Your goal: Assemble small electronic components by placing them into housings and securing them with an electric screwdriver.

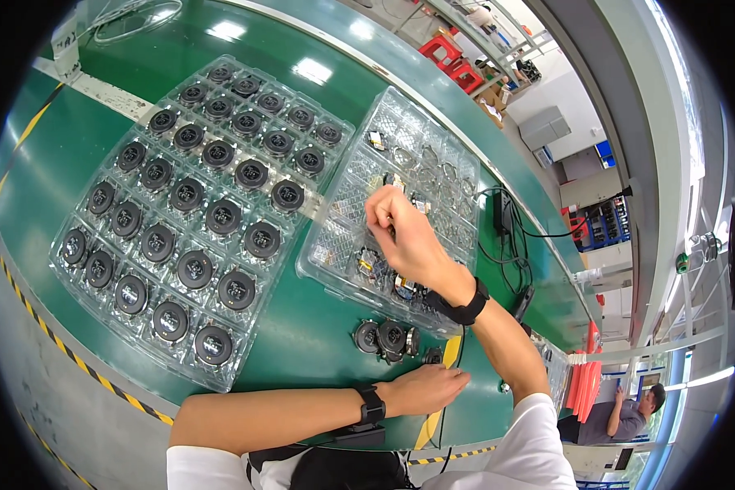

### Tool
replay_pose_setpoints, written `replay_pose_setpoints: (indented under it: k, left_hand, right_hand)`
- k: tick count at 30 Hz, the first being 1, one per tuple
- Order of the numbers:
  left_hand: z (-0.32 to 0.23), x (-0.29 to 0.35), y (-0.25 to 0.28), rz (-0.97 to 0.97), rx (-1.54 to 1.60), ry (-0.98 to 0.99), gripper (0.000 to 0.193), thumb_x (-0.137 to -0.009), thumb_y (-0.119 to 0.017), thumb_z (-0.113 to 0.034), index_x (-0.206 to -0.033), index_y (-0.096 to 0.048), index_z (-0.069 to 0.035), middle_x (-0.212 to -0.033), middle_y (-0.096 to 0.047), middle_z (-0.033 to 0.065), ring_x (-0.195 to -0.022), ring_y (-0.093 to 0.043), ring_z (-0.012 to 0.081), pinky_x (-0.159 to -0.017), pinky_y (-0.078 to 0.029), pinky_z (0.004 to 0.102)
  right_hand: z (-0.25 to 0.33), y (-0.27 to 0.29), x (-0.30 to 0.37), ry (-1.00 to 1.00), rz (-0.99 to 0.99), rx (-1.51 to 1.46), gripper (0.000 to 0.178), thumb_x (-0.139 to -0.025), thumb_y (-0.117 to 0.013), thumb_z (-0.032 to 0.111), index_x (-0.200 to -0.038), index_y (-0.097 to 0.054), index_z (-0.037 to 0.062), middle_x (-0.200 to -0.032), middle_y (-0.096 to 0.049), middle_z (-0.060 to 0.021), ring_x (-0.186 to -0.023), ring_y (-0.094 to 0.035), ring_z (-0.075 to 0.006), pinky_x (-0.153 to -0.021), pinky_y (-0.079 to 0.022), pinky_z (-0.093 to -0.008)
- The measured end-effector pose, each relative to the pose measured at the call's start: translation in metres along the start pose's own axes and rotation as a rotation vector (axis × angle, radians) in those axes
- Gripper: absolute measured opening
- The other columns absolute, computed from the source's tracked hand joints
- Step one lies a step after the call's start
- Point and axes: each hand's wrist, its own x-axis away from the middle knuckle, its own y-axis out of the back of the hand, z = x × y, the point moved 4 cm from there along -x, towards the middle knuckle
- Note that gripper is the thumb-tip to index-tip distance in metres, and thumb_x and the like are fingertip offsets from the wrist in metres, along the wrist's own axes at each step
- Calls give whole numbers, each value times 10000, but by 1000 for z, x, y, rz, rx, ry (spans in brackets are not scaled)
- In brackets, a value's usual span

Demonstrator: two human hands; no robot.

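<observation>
Head view: the right hand [406, 237] was curled over small parts [366, 263] in the clear tray [317, 266], its grip impossible to tell. The left hand [423, 390] was near black discs [393, 336] on the green table [302, 335], fingers partly extended, any hold unclear.

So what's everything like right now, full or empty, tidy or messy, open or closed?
Left clear tray: filled with round black parts
Right clear tray: partly filled
Loose black parts: bunched together outside the trays
Right hand: curled over the right tray, grip hidden
Left hand: low, near the loose parts, grip unclear
Black wristbands: fastened
Black cables: loosely looped
</observation>
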Motion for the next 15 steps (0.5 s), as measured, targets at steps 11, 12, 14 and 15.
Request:
replay_pose_setpoints:
  k: [11,12,14,15]
  left_hand:
    - [1,1,1,-8,30,5,130,-1003,-545,-118,-967,-524,5,-815,-598,168,-762,-635,380,-707,-518,471]
    - [2,1,1,-5,30,9,132,-1004,-545,-120,-968,-524,6,-816,-599,168,-763,-636,382,-707,-518,472]
    - [2,0,0,4,34,12,136,-1004,-545,-123,-969,-524,6,-817,-601,169,-766,-638,386,-706,-519,474]
    - [1,0,1,5,33,12,136,-1004,-545,-123,-969,-524,6,-817,-601,169,-766,-638,386,-706,-519,474]
  right_hand:
    - [-2,9,-7,-294,-34,-1074,310,-768,-444,-170,-888,-381,108,-1105,-553,-112,-1159,-598,-280,-1076,-498,-540]
    - [-4,11,-7,-311,-60,-1116,326,-743,-447,-171,-902,-395,109,-1097,-549,-108,-1141,-594,-269,-1081,-492,-557]
    - [-9,15,-6,-346,-118,-1196,370,-693,-453,-173,-929,-424,111,-1083,-540,-99,-1104,-588,-246,-1090,-480,-591]
    - [-15,14,-5,-345,-119,-1196,370,-693,-453,-173,-929,-424,111,-1083,-540,-99,-1104,-588,-246,-1090,-480,-591]
